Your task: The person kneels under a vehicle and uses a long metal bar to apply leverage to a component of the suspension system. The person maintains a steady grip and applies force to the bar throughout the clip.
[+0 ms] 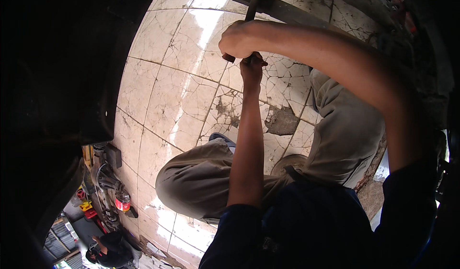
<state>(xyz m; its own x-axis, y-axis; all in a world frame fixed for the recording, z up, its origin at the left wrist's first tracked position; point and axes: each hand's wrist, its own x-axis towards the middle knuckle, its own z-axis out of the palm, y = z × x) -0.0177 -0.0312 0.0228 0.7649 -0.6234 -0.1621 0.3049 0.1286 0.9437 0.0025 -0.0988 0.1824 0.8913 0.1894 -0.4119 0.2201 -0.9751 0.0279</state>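
Left hand [251,72] and right hand [238,39], fingers [258,58] curled around a dark cylindrical rod [255,3] above crackled, square tiles [187,92].

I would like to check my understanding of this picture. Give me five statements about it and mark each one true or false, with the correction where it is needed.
1. The right hand is closed around a dark rod. True.
2. The left hand rests on a knee. False: the left hand is stretched out, close to the right hand.
3. Many floor tiles are cracked. True.
4. The trousers are bright red. False: the trousers are greyish brown.
5. Another person shows at the lower left of the picture. True.
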